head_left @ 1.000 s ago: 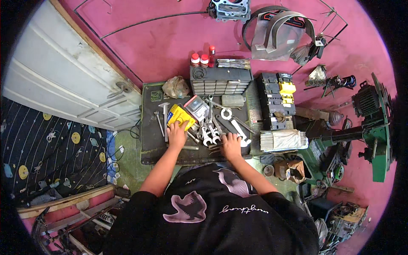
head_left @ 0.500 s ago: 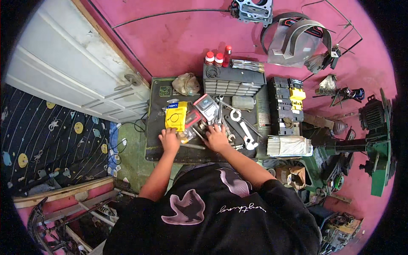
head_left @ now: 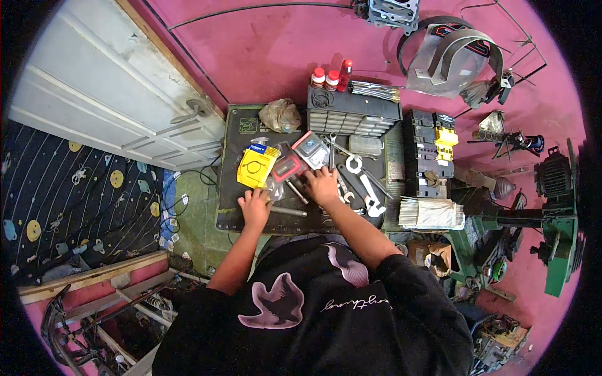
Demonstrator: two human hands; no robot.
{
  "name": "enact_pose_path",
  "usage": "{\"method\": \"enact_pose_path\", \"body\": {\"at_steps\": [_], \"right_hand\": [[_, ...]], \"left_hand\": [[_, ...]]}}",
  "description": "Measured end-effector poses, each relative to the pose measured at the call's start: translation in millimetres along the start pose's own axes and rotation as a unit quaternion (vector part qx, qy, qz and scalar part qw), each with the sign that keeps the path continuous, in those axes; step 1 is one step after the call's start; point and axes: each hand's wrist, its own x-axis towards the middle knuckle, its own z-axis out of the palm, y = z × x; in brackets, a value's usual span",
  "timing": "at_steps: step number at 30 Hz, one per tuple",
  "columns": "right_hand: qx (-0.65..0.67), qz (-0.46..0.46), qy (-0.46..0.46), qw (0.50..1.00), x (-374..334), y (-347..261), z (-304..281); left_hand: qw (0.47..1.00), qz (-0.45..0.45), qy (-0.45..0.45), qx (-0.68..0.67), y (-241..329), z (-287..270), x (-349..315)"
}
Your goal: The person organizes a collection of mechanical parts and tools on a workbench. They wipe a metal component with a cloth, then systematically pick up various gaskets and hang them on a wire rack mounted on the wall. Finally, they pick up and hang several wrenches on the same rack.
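Observation:
On the dark work mat, my left hand point(head_left: 255, 208) rests with fingers apart at the lower edge of a yellow packet point(head_left: 256, 167), beside a small clear plastic bag point(head_left: 274, 188). My right hand point(head_left: 322, 187) lies with spread fingers among tools, just below a clear case with a red edge point(head_left: 311, 150). Between the hands are a red-framed package point(head_left: 288, 167) and a short metal rod point(head_left: 296, 190). A longer metal rod point(head_left: 288, 212) lies right of my left hand. Right of my right hand are a large silver wrench point(head_left: 364, 182) and several smaller wrenches.
A drawer cabinet point(head_left: 354, 113) stands behind, topped by red-capped bottles point(head_left: 318, 78). A crumpled plastic bag point(head_left: 280, 116) sits at the mat's back. Black and yellow bins point(head_left: 429, 150) and a stack of papers point(head_left: 431, 213) flank the right side. A white door point(head_left: 125, 94) stands left.
The view has shifted slightly. The yellow packet has tilted clockwise, and the red-framed package shows more fully. My right hand has moved slightly up toward the clear case.

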Motion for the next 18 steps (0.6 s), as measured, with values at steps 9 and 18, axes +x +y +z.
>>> {"method": "enact_pose_path", "body": {"at_steps": [9, 18], "right_hand": [[0.114, 0.186, 0.116, 0.969, -20, 15, -4], [0.156, 0.413, 0.115, 0.89, -53, 79, 0]], "left_hand": [[1.0, 0.006, -0.005, -0.022, -6, 5, -15], [0.995, 0.031, -0.02, -0.089, 23, 5, -13]]}}
